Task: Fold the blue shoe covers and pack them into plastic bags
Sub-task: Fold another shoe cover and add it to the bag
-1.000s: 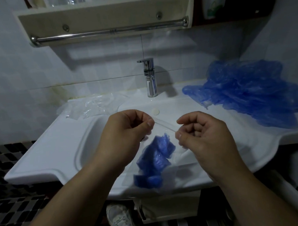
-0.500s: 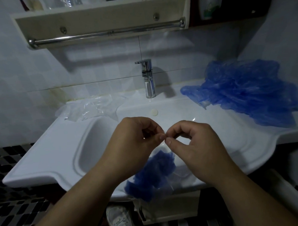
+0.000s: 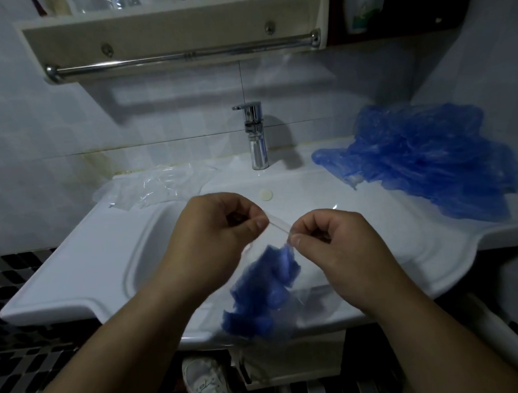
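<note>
Spanning most of the view: white glossy washbasin surface, smooth, with a moulded rim and the bowl sunk in its middle. A loose pile of blue shoe covers is lying heaped on its right wing against the wall; thin crinkled film, half see-through.

Both forearms are reaching in from below, over the front of the bowl. The left hand is curling, thumb and forefinger pinching the left end of the plastic bag at its top edge. The right hand is pinching the right end the same way, other fingers tucked toward the palm. The hands are near each other but apart, and a short clear strip of the bag's top is stretching taut between them. Cannot tell whether the mouth is sealed.

The bag is hanging below the hands in front of the basin's rim; clear, wrinkled, blurred lower down. A folded blue bundle is sitting bunched inside it, darker than the pile.

Empty clear bags are lying crumpled at the surface's back left. A chrome tap is standing upright at back centre.
</note>
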A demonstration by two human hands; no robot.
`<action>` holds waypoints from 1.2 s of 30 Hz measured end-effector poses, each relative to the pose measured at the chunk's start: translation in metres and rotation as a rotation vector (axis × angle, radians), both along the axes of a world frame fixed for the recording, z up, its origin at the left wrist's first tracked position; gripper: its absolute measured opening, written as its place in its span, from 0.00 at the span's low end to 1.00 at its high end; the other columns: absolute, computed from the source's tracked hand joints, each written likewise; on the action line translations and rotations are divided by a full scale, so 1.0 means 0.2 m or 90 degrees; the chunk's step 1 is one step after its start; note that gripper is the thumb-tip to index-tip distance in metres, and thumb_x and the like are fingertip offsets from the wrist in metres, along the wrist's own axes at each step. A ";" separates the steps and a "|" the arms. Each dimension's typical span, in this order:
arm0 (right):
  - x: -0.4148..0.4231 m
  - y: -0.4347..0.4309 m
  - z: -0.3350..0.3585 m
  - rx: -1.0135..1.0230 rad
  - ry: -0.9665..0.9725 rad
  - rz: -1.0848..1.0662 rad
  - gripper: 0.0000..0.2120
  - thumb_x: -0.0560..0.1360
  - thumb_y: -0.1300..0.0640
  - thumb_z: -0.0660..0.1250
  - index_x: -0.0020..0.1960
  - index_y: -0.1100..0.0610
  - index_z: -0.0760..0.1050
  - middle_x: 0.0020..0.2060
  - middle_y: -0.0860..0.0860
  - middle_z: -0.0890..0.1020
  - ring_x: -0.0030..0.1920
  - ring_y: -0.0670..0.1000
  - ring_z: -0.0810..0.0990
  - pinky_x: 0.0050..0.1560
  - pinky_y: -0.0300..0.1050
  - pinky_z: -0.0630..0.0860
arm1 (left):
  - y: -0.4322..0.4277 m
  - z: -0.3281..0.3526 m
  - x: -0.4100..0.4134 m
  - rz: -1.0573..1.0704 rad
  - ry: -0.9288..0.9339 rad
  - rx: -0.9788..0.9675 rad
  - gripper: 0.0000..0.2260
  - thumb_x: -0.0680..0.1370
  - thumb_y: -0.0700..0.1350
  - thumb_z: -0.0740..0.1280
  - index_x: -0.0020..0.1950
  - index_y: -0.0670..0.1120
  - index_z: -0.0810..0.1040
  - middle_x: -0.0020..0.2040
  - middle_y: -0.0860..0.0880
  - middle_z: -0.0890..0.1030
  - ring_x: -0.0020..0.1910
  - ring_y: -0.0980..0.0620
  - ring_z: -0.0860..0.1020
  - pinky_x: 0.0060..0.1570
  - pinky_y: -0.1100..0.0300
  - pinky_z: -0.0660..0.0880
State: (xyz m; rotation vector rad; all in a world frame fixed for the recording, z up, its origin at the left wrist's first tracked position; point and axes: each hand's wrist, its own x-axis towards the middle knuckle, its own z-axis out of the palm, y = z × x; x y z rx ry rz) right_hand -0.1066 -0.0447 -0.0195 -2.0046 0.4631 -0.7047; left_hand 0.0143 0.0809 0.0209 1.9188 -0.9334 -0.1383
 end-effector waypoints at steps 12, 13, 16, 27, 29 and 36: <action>-0.03 -0.05 0.02 0.147 -0.059 -0.049 0.04 0.73 0.59 0.72 0.39 0.54 0.83 0.35 0.46 0.85 0.38 0.41 0.82 0.40 0.31 0.74 | 0.03 0.01 0.07 0.026 0.125 -0.122 0.07 0.76 0.37 0.69 0.40 0.45 0.83 0.32 0.49 0.82 0.34 0.53 0.79 0.39 0.58 0.74; -0.03 -0.06 0.02 0.169 -0.068 -0.054 0.04 0.72 0.59 0.72 0.40 0.54 0.83 0.35 0.46 0.85 0.39 0.41 0.82 0.42 0.33 0.73 | 0.03 0.01 0.07 0.028 0.126 -0.126 0.07 0.77 0.37 0.69 0.40 0.45 0.83 0.32 0.49 0.82 0.34 0.52 0.79 0.39 0.58 0.74; -0.03 -0.06 0.01 0.208 -0.070 -0.062 0.02 0.72 0.59 0.73 0.41 0.54 0.84 0.36 0.45 0.86 0.40 0.40 0.83 0.44 0.35 0.73 | 0.03 0.00 0.07 0.033 0.128 -0.139 0.07 0.77 0.37 0.68 0.41 0.45 0.82 0.34 0.49 0.83 0.36 0.51 0.80 0.39 0.58 0.74; -0.02 -0.06 0.01 0.384 -0.103 0.059 0.14 0.69 0.49 0.72 0.51 0.55 0.82 0.45 0.53 0.86 0.49 0.54 0.85 0.53 0.49 0.81 | 0.01 -0.01 0.09 0.060 0.190 -0.210 0.06 0.78 0.38 0.68 0.41 0.44 0.81 0.34 0.48 0.81 0.33 0.54 0.78 0.33 0.62 0.78; -0.01 -0.02 0.01 0.381 -0.041 0.145 0.19 0.67 0.47 0.72 0.54 0.56 0.81 0.47 0.55 0.86 0.49 0.54 0.85 0.50 0.48 0.82 | 0.00 -0.01 0.10 0.063 0.240 -0.242 0.06 0.78 0.38 0.68 0.41 0.44 0.80 0.35 0.48 0.80 0.34 0.52 0.78 0.33 0.63 0.78; 0.06 0.01 -0.05 0.230 0.021 0.011 0.05 0.76 0.60 0.69 0.43 0.58 0.81 0.36 0.51 0.86 0.36 0.50 0.85 0.36 0.40 0.78 | 0.01 -0.08 0.12 -0.021 0.408 -0.145 0.25 0.68 0.52 0.73 0.64 0.49 0.76 0.56 0.46 0.81 0.54 0.48 0.81 0.53 0.52 0.79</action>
